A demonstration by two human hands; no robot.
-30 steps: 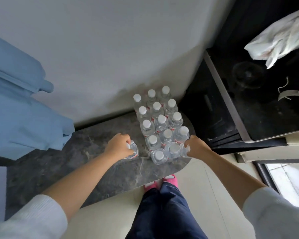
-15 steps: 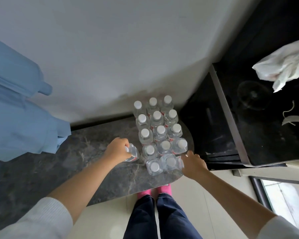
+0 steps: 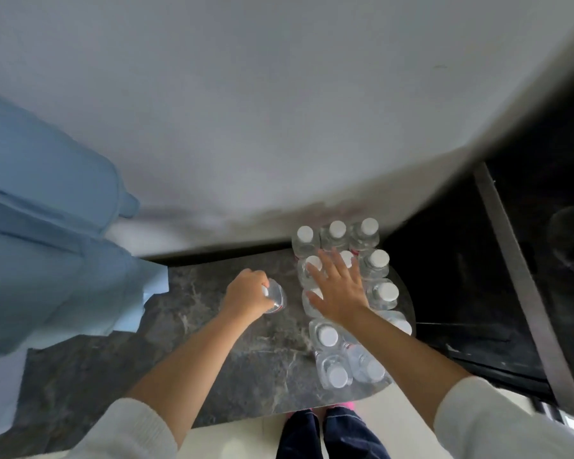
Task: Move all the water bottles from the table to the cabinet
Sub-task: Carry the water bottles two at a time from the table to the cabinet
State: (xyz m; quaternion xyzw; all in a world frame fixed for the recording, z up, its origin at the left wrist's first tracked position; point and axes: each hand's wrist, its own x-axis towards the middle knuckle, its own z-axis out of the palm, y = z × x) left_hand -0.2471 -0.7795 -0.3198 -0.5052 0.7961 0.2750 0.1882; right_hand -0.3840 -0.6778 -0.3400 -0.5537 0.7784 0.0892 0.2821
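Hands first: the left hand (image 3: pixel 246 294) curls around the top of a single bottle (image 3: pixel 275 298) standing alone on the dark marbled counter (image 3: pixel 179 352) at mid-frame, while the right hand (image 3: pixel 337 289) hovers with fingers spread flat over the middle of the bottle cluster (image 3: pixel 348 303) just right of centre, gripping nothing; whether its fingertips touch the caps beneath I cannot tell. Progress looks early, as I judge it: roughly a dozen white-capped bottles stand packed in rows on the counter, running from the wall down to the rounded near edge, and only the one in the left hand sits apart from them; none can be seen put away. A dark cabinet-like unit (image 3: pixel 461 293) fills the right of the frame, its interior too dim to show any contents; the bottles themselves look clear and filled, all capped.
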